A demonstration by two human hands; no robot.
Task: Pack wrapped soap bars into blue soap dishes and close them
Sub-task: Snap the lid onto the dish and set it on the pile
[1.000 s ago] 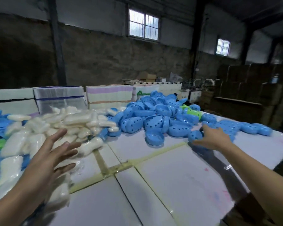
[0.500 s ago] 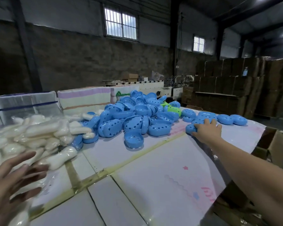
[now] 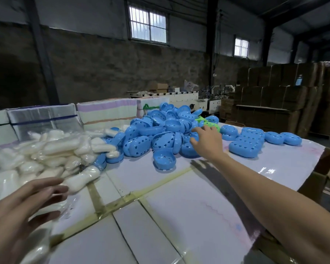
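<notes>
- Dim warehouse, barred windows high on the back wall; work surface is a white sheeted table (image 3: 179, 216) with yellowish tape seams.
- Pile of blue soap dishes (image 3: 160, 134) sits at table centre, far side. Most shells lie tumbled, closed or nested, long axes at mixed angles.
- One open dish half (image 3: 164, 160) lies alone at the pile's near edge, hollow facing up and toward the camera, long axis running roughly near-to-far.
- Right hand (image 3: 208, 143) is at the pile's right flank, fingers spread and straight, tips touching or just over a blue shell; grasping nothing that I can see. It is far the nearer hand to the dishes.
- Heap of wrapped soap bars (image 3: 51, 155), white in clear film, lies left of the dishes, touching them. Bars mostly point left-to-right.
- Nearest bar (image 3: 82, 180) angles from near-left to far-right.
- Left hand (image 3: 29, 202) hovers just beside it, fingers extended and relaxed, holding nothing; motion blur hides the exact contact.
- Judgement: dishes go to the right hand, soap to the left.
- Row of closed dishes (image 3: 255, 140) rests further right.
- Stacked cartons (image 3: 286, 96) beyond.
</notes>
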